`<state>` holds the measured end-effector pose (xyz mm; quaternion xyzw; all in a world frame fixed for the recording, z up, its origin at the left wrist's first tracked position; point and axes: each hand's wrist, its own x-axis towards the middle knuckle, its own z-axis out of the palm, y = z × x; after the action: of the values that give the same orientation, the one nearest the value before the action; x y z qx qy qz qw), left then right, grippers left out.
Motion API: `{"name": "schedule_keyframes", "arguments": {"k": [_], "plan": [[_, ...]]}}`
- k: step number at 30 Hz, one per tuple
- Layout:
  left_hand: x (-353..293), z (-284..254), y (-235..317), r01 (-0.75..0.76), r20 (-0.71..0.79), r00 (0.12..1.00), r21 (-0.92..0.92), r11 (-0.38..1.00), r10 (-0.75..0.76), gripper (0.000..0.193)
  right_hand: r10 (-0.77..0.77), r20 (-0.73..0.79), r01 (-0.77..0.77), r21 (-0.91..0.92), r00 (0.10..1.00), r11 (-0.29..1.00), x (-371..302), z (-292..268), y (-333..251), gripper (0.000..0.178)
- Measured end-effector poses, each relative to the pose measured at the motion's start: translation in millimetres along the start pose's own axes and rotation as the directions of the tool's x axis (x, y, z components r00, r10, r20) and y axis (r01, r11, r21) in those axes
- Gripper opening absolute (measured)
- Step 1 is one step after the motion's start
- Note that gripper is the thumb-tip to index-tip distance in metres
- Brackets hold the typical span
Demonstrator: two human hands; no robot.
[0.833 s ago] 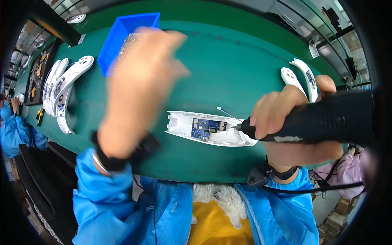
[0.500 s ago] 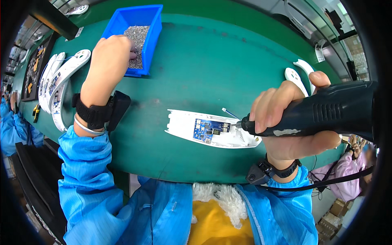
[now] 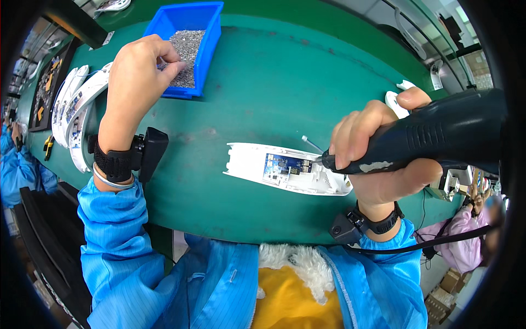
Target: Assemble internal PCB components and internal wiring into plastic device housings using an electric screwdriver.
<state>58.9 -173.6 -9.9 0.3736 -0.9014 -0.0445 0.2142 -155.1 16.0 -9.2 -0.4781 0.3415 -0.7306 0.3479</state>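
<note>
My right hand is wrapped around a black electric screwdriver, which points left. Its tip is at the right end of a blue circuit board seated in a curved white plastic shell. A short cable with a white plug sticks up beside the tip. At the upper left, my left hand hangs over the near side of a blue bin of tiny metal screws. Its thumb and forefinger are pinched together; anything between them is too small to make out.
Several white shells with boards are stacked at the left, near a black tray and yellow-handled pliers. Another white part lies behind my right hand. A dark post stands at the back left. Co-workers sit at both sides.
My left hand has lifted its fingers out of the screws and drawn back slightly left, thumb and forefinger pinched. The screwdriver stays at the board with only a slight shift.
</note>
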Motion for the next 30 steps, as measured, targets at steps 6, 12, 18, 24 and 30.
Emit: {"name": "schedule_keyframes", "arguments": {"k": [6,12,18,24,30], "plan": [[-8.4,-13.9,27.9,-0.162,-0.105,0.985,-0.24,0.957,0.14,0.011,0.049,-0.011,-0.049,-0.053,0.999,0.997,-2.4,5.0,1.0,0.08],[-49.4,1.1,102.3,-0.153,0.081,0.972,-0.486,0.86,0.219,0.014,0.102,0.001,-0.1,-0.205,0.995,0.974,-1.0,2.0,-6.1,0.082],[-55.3,7.7,113.2,-0.102,0.119,0.972,-0.558,0.823,0.201,0.011,-0.117,0.207,0.11,0.041,0.971,0.993,11.9,1.2,-19.6,0.084],[-58.5,27.3,113.1,-0.049,0.204,0.956,-0.594,0.803,0.209,0.008,0.122,0.149,-0.123,-0.007,0.981,0.992,20.4,4.0,-16.6,0.079],[-57.3,23.6,114.1,-0.07,0.112,0.98,-0.574,0.816,0.163,0.01,-0.058,0.109,0.028,0.258,0.992,0.966,21.3,18.1,-9.8,0.081]]}}
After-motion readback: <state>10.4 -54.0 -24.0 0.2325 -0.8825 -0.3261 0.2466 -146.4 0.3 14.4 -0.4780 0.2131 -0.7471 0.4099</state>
